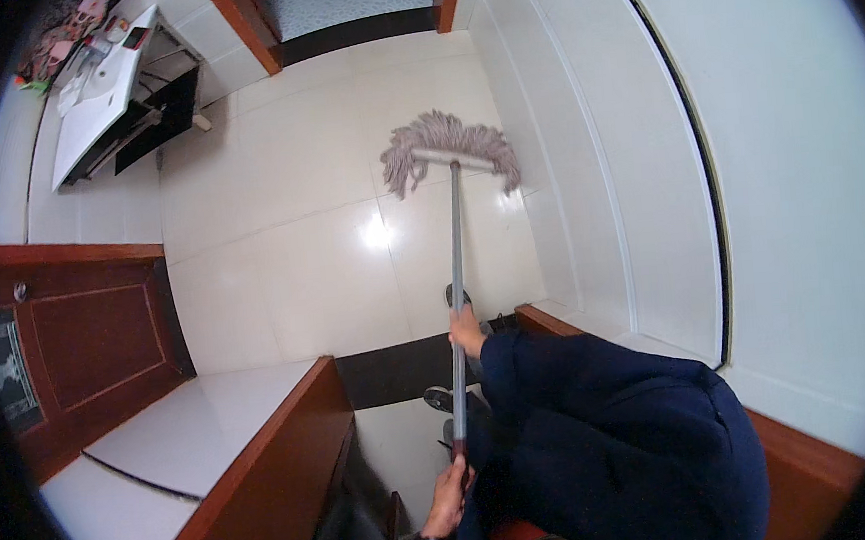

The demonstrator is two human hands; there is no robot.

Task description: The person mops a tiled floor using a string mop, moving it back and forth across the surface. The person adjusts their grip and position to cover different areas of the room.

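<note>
While both hands, right hand (467,333) and left hand (447,500), clasp the mop (455,258), its head rests mid-floor (281,250); mopping looks underway.

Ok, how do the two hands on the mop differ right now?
The right hand grips the grey mop handle higher up, nearer the mop head; the left hand holds the handle's near end, low in the view. The right arm is covered by a dark blue sleeve to the wrist; the left wrist carries a dark band. Both hands are closed around the handle.
</note>
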